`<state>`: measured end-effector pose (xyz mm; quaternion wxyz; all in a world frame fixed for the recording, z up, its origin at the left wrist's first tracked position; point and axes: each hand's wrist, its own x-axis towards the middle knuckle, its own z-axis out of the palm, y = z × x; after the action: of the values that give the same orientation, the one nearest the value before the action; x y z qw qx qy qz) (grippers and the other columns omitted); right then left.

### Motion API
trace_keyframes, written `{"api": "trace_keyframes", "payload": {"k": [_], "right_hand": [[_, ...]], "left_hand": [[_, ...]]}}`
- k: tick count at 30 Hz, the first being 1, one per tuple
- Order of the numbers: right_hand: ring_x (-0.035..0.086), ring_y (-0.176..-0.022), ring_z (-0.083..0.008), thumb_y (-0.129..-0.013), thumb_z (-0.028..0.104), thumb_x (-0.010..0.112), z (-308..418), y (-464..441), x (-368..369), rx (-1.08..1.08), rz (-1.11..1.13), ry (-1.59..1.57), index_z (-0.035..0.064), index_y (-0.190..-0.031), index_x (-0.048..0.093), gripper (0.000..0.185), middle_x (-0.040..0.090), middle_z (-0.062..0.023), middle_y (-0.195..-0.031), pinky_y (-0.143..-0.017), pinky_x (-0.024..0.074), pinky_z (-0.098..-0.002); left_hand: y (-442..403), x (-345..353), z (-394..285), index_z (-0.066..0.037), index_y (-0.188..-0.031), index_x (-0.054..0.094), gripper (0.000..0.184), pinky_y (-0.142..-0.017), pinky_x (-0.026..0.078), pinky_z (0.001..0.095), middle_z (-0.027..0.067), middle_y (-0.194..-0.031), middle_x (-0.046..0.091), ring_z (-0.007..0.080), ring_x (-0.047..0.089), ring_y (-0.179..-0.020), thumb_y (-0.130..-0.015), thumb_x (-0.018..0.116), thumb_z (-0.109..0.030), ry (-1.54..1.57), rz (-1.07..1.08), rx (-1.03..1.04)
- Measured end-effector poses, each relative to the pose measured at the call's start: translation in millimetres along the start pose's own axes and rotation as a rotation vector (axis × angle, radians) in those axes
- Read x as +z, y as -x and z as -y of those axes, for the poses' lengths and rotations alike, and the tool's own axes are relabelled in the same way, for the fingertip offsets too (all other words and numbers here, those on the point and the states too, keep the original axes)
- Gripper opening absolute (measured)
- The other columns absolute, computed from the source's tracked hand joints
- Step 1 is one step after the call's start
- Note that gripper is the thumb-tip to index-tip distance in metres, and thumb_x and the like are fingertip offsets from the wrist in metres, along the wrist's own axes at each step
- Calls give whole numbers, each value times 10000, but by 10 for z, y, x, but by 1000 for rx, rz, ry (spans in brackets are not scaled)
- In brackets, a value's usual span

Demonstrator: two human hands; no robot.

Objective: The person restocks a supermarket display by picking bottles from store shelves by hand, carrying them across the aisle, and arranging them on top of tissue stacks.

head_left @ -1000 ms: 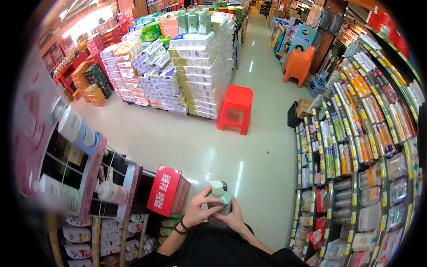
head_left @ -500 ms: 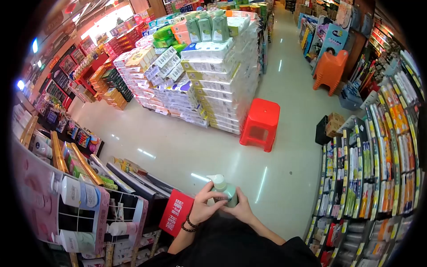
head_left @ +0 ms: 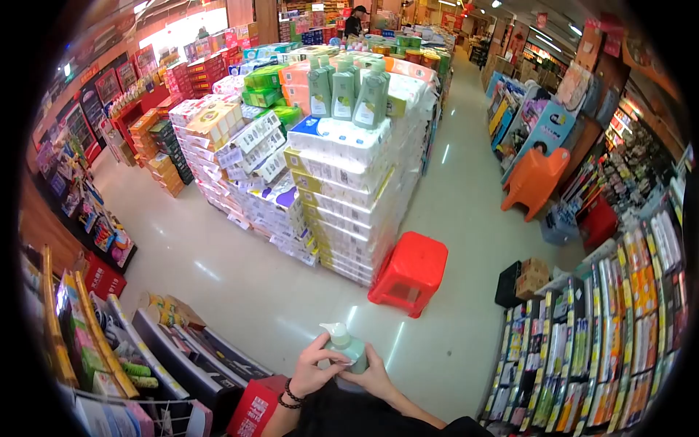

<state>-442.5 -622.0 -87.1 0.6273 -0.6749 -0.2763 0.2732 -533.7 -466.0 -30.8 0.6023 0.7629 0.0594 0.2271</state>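
Note:
A pale green pump bottle (head_left: 351,352) with a white pump top is upright between my two hands at the bottom centre. My left hand (head_left: 317,366), with dark beads on its wrist, has its fingers and thumb closed round the bottle's left side. On the right side, my right hand (head_left: 374,376) grips the same bottle. Several similar green bottles (head_left: 343,92) stand on top of a tall stack of white wrapped packs (head_left: 341,164) ahead.
A red stool (head_left: 411,271) stands beside the stack. Shelves of packets (head_left: 597,328) line the right. At the lower left are display shelves and a red box (head_left: 255,409). An orange chair stack (head_left: 535,182) and a person in black (head_left: 354,23) are farther off.
The view has tilted up and moved closer to the stack. The stool and bottles ahead look nearer, and a distant person has come into view. Both hands still hold the pump bottle.

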Motion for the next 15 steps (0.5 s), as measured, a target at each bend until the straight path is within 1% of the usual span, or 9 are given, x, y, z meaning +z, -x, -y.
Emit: {"api": "trace_keyframes", "payload": {"k": [3,4,7,8,11,15], "right_hand": [[647,-1065,-182,-751,234,896,200,-647,3,-20,20,28,28,-1293,535,683,679,-125,-1135,-915,519,-355],[649,-1061,-185,-751,233,896,264,-849,8,-33,36,29,25,-1294,534,685,679,-129,-1134,-914,520,-356],[651,-1059,-188,-749,227,897,408,-1401,49,-23,67,65,21,-1297,532,690,680,-132,-1128,-916,519,-355],[652,-1060,-188,-748,225,897,442,-1540,54,-11,76,83,21,-1297,532,690,680,-132,-1127,-917,518,-355],[653,-1063,-186,-745,218,898,469,-1981,128,-74,58,77,21,-1295,533,689,681,-131,-1128,-919,518,-352],[654,-1067,-191,-742,215,900,577,-2419,180,-65,66,45,23,-1290,535,686,680,-136,-1136,-923,517,-350]], "left_hand": [[-538,-237,137,-49,-963,753,228,-850,520,325,147,-1181,636,255,652,-995,-751,833,-19,63,-63,-63],[-708,-353,197,-46,-961,751,239,-861,515,331,143,-1188,638,263,645,-1016,-741,839,-16,40,-27,6],[-1157,-617,317,-42,-956,749,237,-882,505,338,145,-1190,641,269,638,-1041,-739,844,-21,37,-49,59],[-1250,-676,375,-44,-951,752,234,-884,507,342,153,-1194,646,281,644,-1045,-738,847,-25,143,-56,-65],[-1649,-921,454,-39,-926,753,253,-950,497,370,198,-1263,635,294,638,-1104,-702,859,12,24,-31,76],[-2021,-1107,487,-33,-951,750,296,-952,497,375,204,-1269,636,301,635,-1131,-686,870,23,35,-78,84]]}}
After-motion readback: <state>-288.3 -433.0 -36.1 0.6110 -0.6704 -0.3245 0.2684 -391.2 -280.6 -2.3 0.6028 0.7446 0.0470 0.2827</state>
